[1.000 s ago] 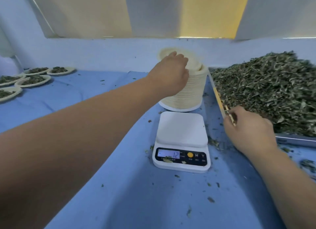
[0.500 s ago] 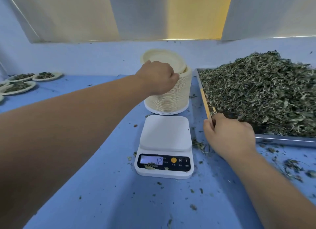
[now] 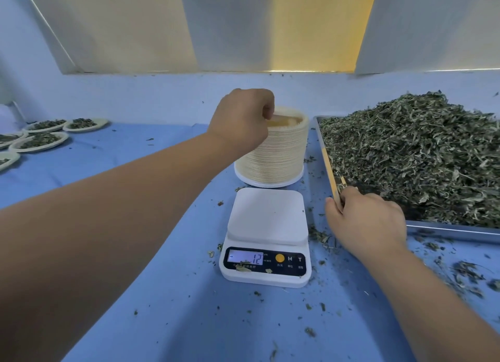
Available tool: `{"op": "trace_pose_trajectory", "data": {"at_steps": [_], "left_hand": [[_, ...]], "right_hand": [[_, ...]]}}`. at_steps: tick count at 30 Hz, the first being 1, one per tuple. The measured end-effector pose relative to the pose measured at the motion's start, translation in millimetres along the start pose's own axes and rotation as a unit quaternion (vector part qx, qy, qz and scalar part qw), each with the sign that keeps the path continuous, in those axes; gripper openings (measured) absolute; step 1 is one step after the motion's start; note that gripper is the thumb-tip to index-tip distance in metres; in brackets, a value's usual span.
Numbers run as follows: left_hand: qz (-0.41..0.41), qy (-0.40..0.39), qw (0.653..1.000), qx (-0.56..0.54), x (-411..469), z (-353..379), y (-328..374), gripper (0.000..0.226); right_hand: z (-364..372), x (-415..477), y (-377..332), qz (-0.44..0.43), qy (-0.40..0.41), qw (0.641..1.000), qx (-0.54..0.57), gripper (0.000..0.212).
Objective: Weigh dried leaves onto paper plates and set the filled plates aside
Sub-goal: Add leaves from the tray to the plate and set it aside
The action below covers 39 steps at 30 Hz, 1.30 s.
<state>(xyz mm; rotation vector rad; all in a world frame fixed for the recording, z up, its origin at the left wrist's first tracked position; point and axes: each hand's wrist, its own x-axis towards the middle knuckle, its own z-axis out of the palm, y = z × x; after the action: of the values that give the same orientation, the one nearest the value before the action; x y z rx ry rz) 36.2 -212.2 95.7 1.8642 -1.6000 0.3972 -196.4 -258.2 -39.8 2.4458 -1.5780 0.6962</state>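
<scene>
My left hand pinches the top plate of the stack, directly behind the bare scale; my right hand grips the tray rim.

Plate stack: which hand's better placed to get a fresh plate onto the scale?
Left. The left hand is already at the top of the paper plate stack, fingers curled on the top plate's rim. The white scale platform sits bare just in front. The right hand rests on the leaf tray edge.
</scene>
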Motion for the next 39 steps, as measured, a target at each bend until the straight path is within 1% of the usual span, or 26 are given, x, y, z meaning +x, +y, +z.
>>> {"op": "trace_pose_trajectory", "data": {"at_steps": [3,6,8,10,12,14,15,17,19,20,23,26,29,32,33,35,37,38,39], "left_hand": [[-0.010,0.045,0.997,-0.068,-17,3,2,0.031],[-0.006,0.094,0.988,-0.125,-39,6,0,0.031],[-0.029,0.155,0.972,-0.172,-53,6,-5,0.031],[-0.081,0.204,0.948,-0.232,-64,5,-13,0.034],[-0.118,0.199,0.927,-0.295,-76,6,-21,0.042],[-0.121,0.187,0.907,-0.357,-90,8,-27,0.048],[-0.121,0.188,0.895,-0.385,-96,9,-28,0.046],[-0.119,0.186,0.872,-0.437,-108,10,-28,0.034],[-0.118,0.159,0.858,-0.473,-119,13,-29,0.027],[-0.118,0.143,0.859,-0.478,-124,16,-30,0.030],[-0.129,0.115,0.878,-0.447,-134,26,-36,0.045],[-0.155,0.101,0.892,-0.412,-139,35,-42,0.045],[-0.177,0.100,0.892,-0.405,-142,44,-52,0.043],[-0.177,0.087,0.897,-0.396,-145,50,-59,0.044],[-0.177,0.079,0.899,-0.393,-145,51,-62,0.046],[-0.198,0.057,0.902,-0.379,-146,52,-68,0.058],[-0.232,0.034,0.900,-0.368,-146,52,-72,0.071],[-0.247,0.034,0.892,-0.377,-147,51,-73,0.074],[-0.266,0.048,0.876,-0.399,-147,51,-73,0.072]], "right_hand": [[0,0,0,-0.002,0.001,1.000,0.000,0.034],[-2,0,0,-0.001,0.004,1.000,-0.003,0.034],[-3,0,-1,-0.004,0.014,1.000,0.018,0.034],[-5,-1,-3,-0.007,0.027,0.999,0.046,0.038],[-5,-2,-5,-0.017,0.033,0.998,0.044,0.041],[-5,-2,-6,-0.026,0.028,0.999,0.030,0.043],[-5,-3,-6,-0.029,0.024,0.999,0.028,0.044],[-4,-3,-6,-0.032,0.024,0.998,0.040,0.045],[-5,-3,-6,-0.030,0.031,0.997,0.057,0.044],[-5,-4,-7,-0.030,0.033,0.997,0.059,0.043],[-6,-5,-9,-0.033,0.025,0.999,0.035,0.049],[-5,-4,-10,-0.020,0.017,0.999,0.030,0.049],[-3,-3,-10,-0.009,0.014,0.999,0.031,0.047],[-2,-4,-10,-0.008,0.012,0.999,0.032,0.046],[-2,-4,-9,-0.009,0.012,0.999,0.033,0.046],[-1,-4,-8,-0.014,0.013,0.999,0.041,0.047],[0,-4,-7,-0.021,0.016,0.999,0.045,0.049],[1,-4,-7,-0.024,0.018,0.999,0.042,0.049],[1,-4,-7,-0.025,0.020,0.999,0.037,0.050]]}}
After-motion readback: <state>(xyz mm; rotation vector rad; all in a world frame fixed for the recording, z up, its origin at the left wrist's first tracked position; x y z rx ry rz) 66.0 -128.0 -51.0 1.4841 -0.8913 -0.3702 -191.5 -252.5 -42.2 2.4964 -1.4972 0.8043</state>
